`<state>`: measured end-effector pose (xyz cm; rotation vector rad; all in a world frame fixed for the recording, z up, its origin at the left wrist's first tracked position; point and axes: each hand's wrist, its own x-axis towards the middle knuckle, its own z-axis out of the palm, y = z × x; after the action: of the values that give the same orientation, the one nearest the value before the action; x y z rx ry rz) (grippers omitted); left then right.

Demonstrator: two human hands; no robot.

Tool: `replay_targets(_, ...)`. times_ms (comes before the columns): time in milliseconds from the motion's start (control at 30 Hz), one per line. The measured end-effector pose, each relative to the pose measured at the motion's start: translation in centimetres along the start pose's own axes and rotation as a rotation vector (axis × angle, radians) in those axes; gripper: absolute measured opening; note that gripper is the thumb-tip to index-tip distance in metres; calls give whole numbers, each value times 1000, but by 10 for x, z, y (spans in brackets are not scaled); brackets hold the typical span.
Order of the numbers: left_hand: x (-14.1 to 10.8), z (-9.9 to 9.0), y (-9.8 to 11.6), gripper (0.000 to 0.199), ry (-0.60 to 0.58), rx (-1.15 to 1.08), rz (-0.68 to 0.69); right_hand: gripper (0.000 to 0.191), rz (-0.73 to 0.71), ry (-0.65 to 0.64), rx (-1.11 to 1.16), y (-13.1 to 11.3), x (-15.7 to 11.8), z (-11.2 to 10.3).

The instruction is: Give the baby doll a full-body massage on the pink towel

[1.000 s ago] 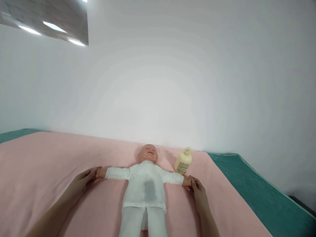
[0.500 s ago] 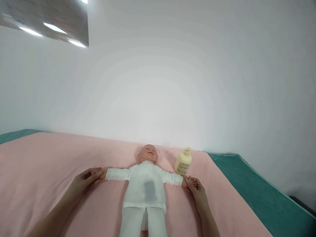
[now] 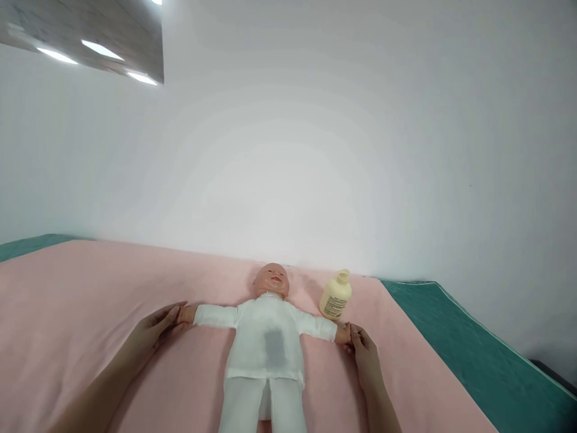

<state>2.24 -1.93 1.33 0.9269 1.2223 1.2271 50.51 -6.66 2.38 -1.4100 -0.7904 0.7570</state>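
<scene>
A baby doll (image 3: pixel 269 343) in white clothes lies face up with both arms stretched out sideways. A grey patch marks the front of its top. At the left, my left hand (image 3: pixel 151 334) is closed on one of the doll's hands, with the thumb on top. My right hand (image 3: pixel 364 352) grips the doll's other hand at the right. A pale yellow pump bottle (image 3: pixel 335 296) stands just beyond the doll's arm on the right side, near my right hand and not touched by it.
Under the doll is a pink cloth (image 3: pixel 112 270), spread over a green surface (image 3: pixel 469 349) that shows at the right and far left. A white wall (image 3: pixel 288 150) rises behind. A reflective panel (image 3: pixel 103 30) is at the upper left.
My left hand has shifted slightly left and my right hand slightly right, both now nearer the ends of the doll's hands. The doll's body and the bottle have not visibly moved.
</scene>
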Motion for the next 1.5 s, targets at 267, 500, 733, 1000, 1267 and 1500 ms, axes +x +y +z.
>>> replay_targets(267, -3, 4, 0, 56, -36, -126, -31, 47, 43, -76, 143, -4, -1, -2)
replay_targets(500, -11, 12, 9, 44, 51, 7, 12, 48, -6, -122, 3, -8, -8, 0)
replay_targets(733, -2, 3, 0, 45, -5, 38, 22, 47, 3, -89, -54, -10, -8, 2)
replay_targets(1000, -1, 3, 3, 51, 48, -12, 15, 48, 16, -45, -9, -8, -4, 3)
replay_targets(1267, 2, -1, -4, 48, -18, -180, -55, 48, 63, -45, 186, -2, -1, -1)
replay_targets(1500, -4, 6, 4, 46, 23, -55, -37, 46, 5, -54, 77, -6, -6, 1)
